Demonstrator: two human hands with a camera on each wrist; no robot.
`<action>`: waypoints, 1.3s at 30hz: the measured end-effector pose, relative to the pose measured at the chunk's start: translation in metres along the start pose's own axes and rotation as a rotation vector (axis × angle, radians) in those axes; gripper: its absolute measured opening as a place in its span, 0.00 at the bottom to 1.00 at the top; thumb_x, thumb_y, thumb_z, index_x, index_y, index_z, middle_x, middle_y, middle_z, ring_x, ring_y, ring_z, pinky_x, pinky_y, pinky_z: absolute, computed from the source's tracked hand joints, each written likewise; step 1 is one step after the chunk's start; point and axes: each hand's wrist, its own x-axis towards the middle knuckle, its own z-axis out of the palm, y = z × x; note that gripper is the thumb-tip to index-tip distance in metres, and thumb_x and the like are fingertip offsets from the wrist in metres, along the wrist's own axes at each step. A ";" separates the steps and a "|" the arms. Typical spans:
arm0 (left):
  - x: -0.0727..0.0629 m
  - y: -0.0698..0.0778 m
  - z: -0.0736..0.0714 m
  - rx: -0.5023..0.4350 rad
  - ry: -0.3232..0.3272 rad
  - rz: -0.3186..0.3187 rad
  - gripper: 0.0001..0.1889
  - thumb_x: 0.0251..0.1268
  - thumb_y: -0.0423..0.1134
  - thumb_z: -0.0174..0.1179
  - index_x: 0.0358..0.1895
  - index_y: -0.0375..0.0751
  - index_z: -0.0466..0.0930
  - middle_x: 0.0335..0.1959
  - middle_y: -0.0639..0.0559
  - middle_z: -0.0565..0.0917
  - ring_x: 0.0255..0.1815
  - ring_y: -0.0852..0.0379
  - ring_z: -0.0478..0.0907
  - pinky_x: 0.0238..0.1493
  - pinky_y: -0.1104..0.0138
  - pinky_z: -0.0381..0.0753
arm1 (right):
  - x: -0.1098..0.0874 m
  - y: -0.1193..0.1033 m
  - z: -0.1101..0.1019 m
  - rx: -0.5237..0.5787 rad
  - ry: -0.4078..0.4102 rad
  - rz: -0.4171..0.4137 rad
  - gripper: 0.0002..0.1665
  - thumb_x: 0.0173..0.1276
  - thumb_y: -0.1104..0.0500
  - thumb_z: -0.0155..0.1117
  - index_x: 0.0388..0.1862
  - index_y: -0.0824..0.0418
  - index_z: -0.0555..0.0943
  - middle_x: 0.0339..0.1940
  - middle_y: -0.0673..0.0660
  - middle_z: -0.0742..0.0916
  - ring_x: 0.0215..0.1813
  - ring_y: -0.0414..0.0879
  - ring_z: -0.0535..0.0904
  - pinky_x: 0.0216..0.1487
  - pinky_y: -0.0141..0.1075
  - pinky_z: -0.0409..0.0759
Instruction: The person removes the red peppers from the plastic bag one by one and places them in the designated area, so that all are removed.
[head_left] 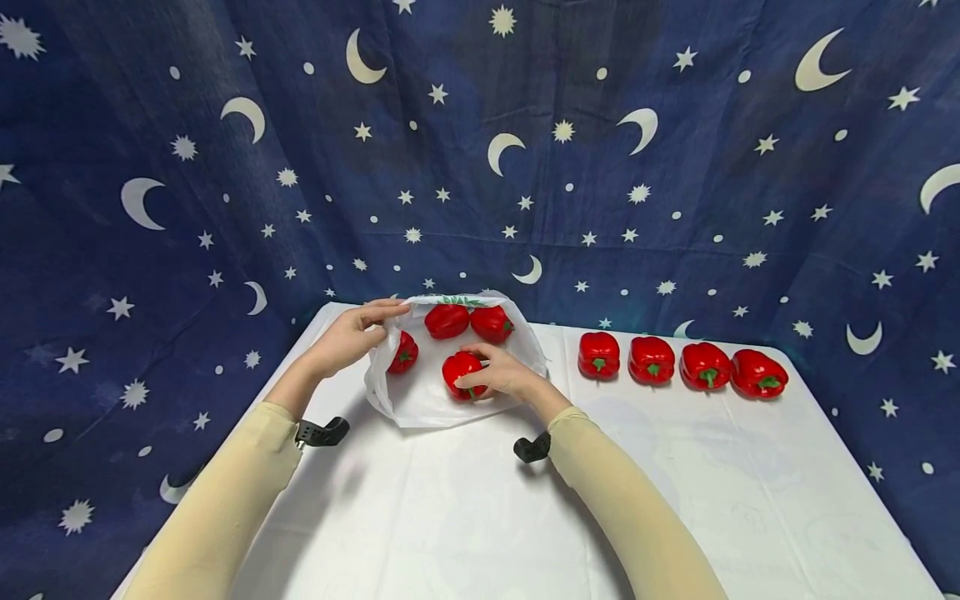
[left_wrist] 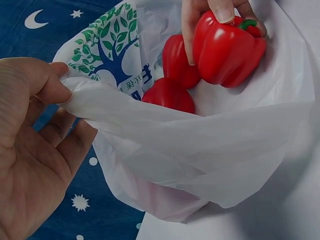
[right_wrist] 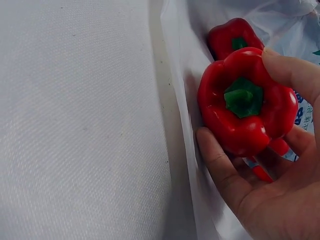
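Your left hand [head_left: 347,337] pinches the rim of the white plastic carrier bag [head_left: 420,410] between thumb and forefinger, at the bag's far left side. The remaining fingers of this hand extend below the rim, outside the bag. The bag's mouth is wide and faces up toward you. A printed tree with green leaves and a blue trunk [left_wrist: 116,47] shows on the inner far side of the rim.

Your right hand [head_left: 501,375] grips one glossy red bell pepper with a green stem [head_left: 457,373]. The thumb bears on one side and the fingers curl around the other. This pepper is within the bag's mouth, near its centre; whether it touches the bag's bottom cannot be told.

Inside the bag are three further red peppers: one at the left wall [head_left: 403,353] and two side by side at the far wall, the left one [head_left: 447,321] and the right one [head_left: 491,323].

To the right of the bag, a row of four red bell peppers [head_left: 651,361] stands on the white-covered desk [head_left: 465,517], stems toward you. Behind the desk hangs a dark blue curtain with pale moons and stars [head_left: 465,100].
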 end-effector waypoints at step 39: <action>0.001 0.003 0.001 0.026 -0.018 0.011 0.26 0.74 0.28 0.49 0.72 0.46 0.76 0.77 0.53 0.67 0.80 0.51 0.57 0.61 0.62 0.74 | -0.090 0.003 -0.050 -0.033 0.091 -0.042 0.46 0.55 0.53 0.83 0.71 0.53 0.71 0.66 0.60 0.75 0.61 0.58 0.75 0.44 0.45 0.86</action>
